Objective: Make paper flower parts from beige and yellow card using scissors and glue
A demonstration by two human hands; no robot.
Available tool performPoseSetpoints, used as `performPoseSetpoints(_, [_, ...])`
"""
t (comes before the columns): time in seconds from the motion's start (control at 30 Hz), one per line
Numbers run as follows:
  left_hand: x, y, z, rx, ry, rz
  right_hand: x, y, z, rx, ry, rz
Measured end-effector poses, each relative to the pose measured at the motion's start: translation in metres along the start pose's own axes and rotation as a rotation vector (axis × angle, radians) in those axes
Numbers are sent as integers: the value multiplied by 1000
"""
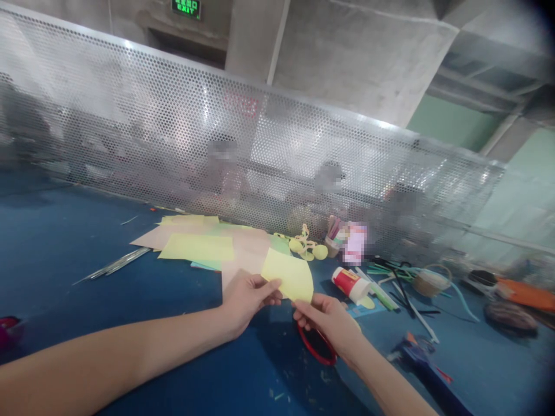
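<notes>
While both forearms extend over the blue table (195,387), the yellow paper piece (288,274) is supported between the two hands, overlapping the right part of a pinkish sheet (236,274) in the view. Left hand (249,303): the thumb lies on the upper face and the fingers are curled beneath, grasping the piece at its lower left edge. Right hand (327,320): thumb and fingers pinch the lower right corner of the same piece. The right edge of the piece is curved. A red loop (318,349) is located directly below the right hand; whether the fingers touch it cannot be determined.

Flat yellow sheets (197,247) rest on the pinkish sheet, left of the held piece. Thin silvery rods (119,263) are positioned farther left, partly bundled. Beyond the right hand, a white and red container (349,284) lies on its side. A yellow openwork figure (306,247) is located near a perforated metal screen (143,115), which spans the far side of the table
</notes>
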State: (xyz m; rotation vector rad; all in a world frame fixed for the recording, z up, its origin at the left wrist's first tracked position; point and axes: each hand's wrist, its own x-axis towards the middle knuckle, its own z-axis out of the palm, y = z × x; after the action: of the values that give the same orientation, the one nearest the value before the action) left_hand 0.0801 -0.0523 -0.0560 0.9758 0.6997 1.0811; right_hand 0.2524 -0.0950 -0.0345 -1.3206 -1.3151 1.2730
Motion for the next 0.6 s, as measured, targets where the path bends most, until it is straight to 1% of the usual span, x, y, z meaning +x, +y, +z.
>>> performPoseSetpoints(0.13, [-2, 3, 2, 6, 12, 5, 1, 4, 1, -45, 31, -13])
performPoseSetpoints(0.27, [-4, 6, 4, -31, -30, 3, 1, 5, 3, -59, 33, -11])
performPoseSetpoints(0.4, [-4, 7, 3, -29, -62, -19, -1, 4, 5, -69, 41, 27])
performPoseSetpoints(0.47, [-3, 6, 2, -33, -75, -12, -2, 2, 6, -78, 30, 40])
performPoseSetpoints(0.6, [0, 3, 1, -33, -124, 11, -7, -5, 7, -39, -35, 40])
